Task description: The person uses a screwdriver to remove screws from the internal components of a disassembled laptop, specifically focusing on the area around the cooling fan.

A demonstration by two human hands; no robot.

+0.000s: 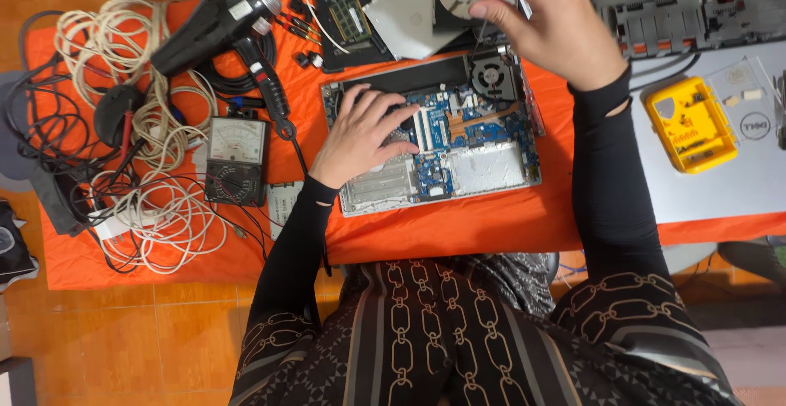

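**Opened laptop on orange cloth, both hands at the board**

Opened silver laptop base with exposed blue circuit board (458, 140) lies on the orange cloth-covered table (491, 226), black round cooling fan (494, 76) at its upper right corner.

Left hand (364, 132): flat, palm down, fingers spread over the left part of the board; it presses and closes on nothing.

Right hand (544, 17): raised above the fan corner, fingers pinched around a thin screwdriver with red handle (490, 1); metal shaft points down toward the fan. Whether the tip touches is not clear.

Surroundings:
- Black hair dryer (217, 21) at upper left, lying on the cloth.
- Black analogue multimeter with white dial face (237, 160) just left of the left forearm.
- Tangle of white and black cables (155, 201) further left.
- Yellow plastic bit case (689, 124) resting on a closed grey laptop lid (720, 185) at right.
- Grey detached cover panel (409, 13) above the laptop base.
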